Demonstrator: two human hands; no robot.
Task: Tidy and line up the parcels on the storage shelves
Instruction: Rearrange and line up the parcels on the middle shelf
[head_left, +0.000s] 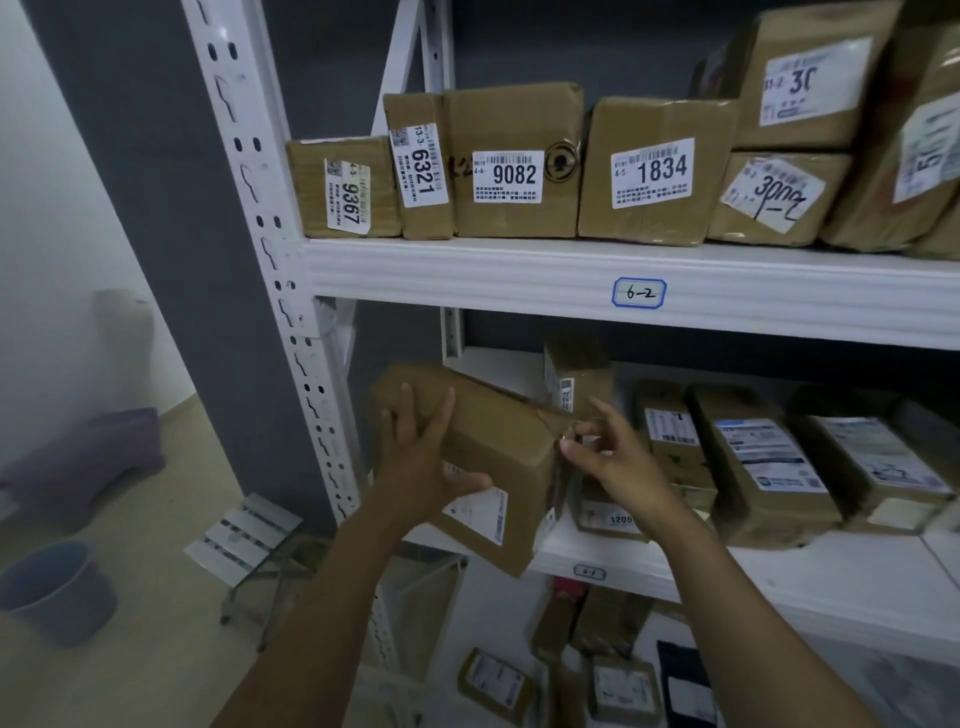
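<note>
Both forearms reach in from the near edge. Left hand (426, 457) grasps the tilted box (498, 436): fingers spread on its top face, thumb wrapped onto the near face beside the white label. Right hand (608, 457) is at that box's right top corner, fingers curled, tips touching the torn edge. Cannot tell if it pinches or only touches.

Tilted box is at the near left end of the middle shelf (779, 577), top face sloping down to the right, near lower corner past the shelf's front lip. Cannot tell if it rests on the shelf. Small upright box (576, 374) stands just behind it, farther in. Low box marked 1205 (605, 517) lies just right of it, partly hidden by the right hand. Further right, a row of long boxes (753, 467) lies flat, side by side, labels up.

Upper shelf (519, 270) has tag 6-2 (639, 292) on its front lip. On it, left to right, close together: box 9367 (311, 192), box 6321 (421, 166), box 9082 (514, 161), box 1834 (649, 171), then stacked boxes (800, 78).

Bottom level holds loose parcels (493, 680), blurred. White slotted post (270, 223) stands at the rack's left. On the floor to the left are a folding stool (244, 535) and a blue bucket (57, 587).
</note>
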